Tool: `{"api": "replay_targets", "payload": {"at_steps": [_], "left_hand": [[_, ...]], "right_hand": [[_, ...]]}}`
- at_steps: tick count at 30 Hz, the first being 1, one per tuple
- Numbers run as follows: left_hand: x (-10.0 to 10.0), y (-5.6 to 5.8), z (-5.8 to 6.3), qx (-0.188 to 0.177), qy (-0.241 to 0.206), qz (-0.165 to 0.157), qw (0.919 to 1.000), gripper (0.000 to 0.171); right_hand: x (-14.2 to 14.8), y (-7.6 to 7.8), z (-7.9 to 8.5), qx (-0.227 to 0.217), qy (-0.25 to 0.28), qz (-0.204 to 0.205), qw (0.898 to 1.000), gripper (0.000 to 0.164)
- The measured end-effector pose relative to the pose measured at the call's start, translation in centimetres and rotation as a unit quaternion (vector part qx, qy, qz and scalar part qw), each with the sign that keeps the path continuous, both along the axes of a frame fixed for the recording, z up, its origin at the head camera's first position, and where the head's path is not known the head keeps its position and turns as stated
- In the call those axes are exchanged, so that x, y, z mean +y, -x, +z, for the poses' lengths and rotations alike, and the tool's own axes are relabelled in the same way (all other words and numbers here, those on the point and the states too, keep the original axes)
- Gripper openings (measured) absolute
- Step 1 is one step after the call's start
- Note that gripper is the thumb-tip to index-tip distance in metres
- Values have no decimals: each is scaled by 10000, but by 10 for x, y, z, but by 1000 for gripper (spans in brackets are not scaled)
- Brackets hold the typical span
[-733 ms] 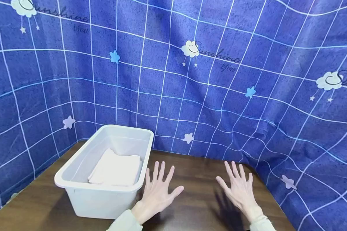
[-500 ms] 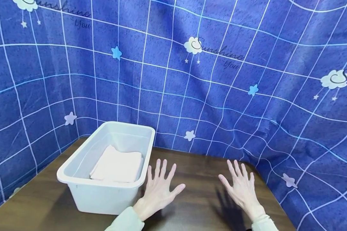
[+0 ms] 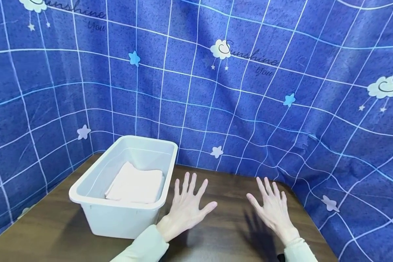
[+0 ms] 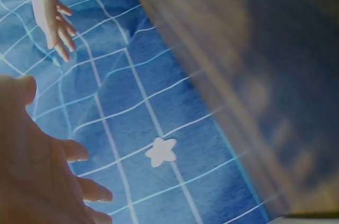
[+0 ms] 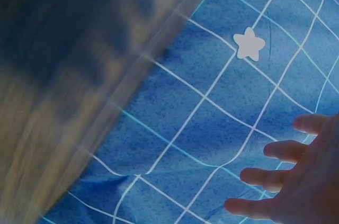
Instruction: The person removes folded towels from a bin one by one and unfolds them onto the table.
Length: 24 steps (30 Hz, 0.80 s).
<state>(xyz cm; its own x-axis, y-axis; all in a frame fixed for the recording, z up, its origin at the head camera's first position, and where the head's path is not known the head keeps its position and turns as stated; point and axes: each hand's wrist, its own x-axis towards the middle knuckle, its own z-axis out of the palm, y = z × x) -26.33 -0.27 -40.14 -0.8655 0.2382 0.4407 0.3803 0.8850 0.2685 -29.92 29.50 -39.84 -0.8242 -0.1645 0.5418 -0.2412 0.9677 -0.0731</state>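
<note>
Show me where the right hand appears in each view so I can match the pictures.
Head: right hand at lower right, fingers spread.
Left wrist: right hand at upper left, fingers pointing down in the picture.
Right wrist: right hand at lower right, cut off by the frame.
Shared landmark: the blue curtain, in all three.

Right grip (image 5: 302, 176) at lower right, fingers extended leftward and spread, before a blue gridded cloth (image 5: 175, 113). White star (image 5: 249, 44) on cloth at upper right. Wooden worktop (image 5: 32, 134) along left side, shadowed at top.
</note>
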Motion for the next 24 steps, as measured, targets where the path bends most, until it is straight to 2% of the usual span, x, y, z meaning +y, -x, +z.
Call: {"api": "replay_targets", "payload": {"at_steps": [7,12,17,24], "left_hand": [[2,-11,36,211,191,-289,9992,76],[-4,-20,65,266,447,-282,9982,75],[-22,-24,85,164,329,-91,9993,75],[-63,-28,102,-111,-68,84,9999,74]], "right_hand": [[-4,3,11,72,16,75,9999,73],[-9,7,19,25,60,117,9999,73],[-14,13,27,8,29,179,9998,74],[-21,15,35,-50,52,280,9996,75]]}}
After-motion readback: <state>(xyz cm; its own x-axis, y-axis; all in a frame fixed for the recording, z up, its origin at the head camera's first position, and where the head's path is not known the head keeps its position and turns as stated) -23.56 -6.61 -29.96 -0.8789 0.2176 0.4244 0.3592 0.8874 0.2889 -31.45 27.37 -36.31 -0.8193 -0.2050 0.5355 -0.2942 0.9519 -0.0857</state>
